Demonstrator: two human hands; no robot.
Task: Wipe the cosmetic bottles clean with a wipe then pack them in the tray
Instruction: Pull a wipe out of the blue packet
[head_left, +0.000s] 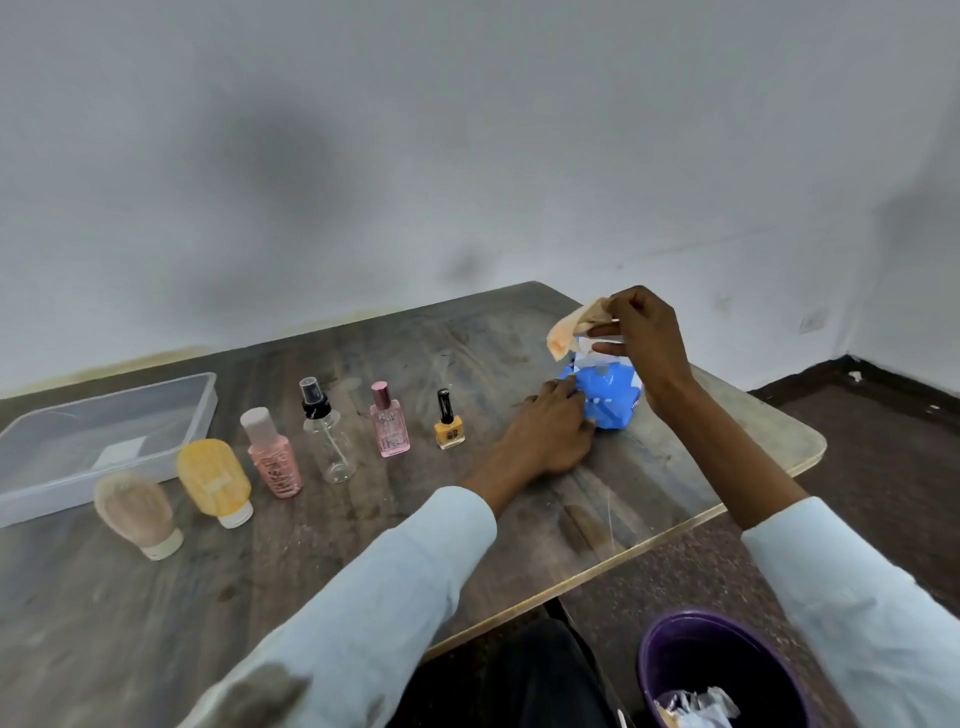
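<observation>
**Drawing a wipe from the pack**

The right hand (641, 338) pinches a wipe (574, 327) above the blue wipe pack (608, 400); the left hand (553, 431) grips the pack's left end against the bench (467, 519). Six cosmetic bottles (275, 457) stand in a row to the left, the tray (205, 400) beyond them at far left. Risk: a sharp pull may drag out extra wipes, or a sweeping left sleeve may topple the nail polish (449, 423).
</observation>
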